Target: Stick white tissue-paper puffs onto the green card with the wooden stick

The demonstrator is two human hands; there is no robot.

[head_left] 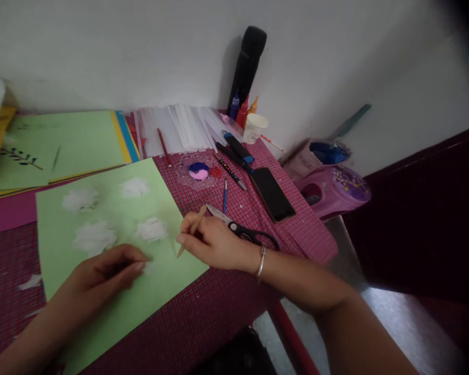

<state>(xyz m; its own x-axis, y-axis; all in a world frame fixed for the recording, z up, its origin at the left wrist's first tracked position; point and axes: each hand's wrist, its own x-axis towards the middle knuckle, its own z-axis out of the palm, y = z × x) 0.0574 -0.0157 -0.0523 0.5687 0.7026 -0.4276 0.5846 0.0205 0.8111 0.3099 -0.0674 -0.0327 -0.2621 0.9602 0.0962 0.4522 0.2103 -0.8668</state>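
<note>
A green sheet of paper [113, 208] lies on the checked tablecloth and bears several white crumpled paper pieces, one of them a white tuft [151, 229] between my hands. My right hand [209, 237] pinches a thin wooden stick [197, 221], its tip pointing down at the sheet's right part. Over the sheet's lower middle is my left hand [109, 268], thumb and forefinger pressed together; a small pale bit shows at the fingertips, too blurred to name. Black-handled scissors [254, 234] lie just behind my right wrist.
Right of the sheet lie a phone [273, 194], a marker [230, 172], a blue brush [225, 197] and a paint palette [199, 172]. Paint bottles [242, 112] and a paper cup [256, 127] stand by the wall. Green sheets [70, 140] are stacked at the left.
</note>
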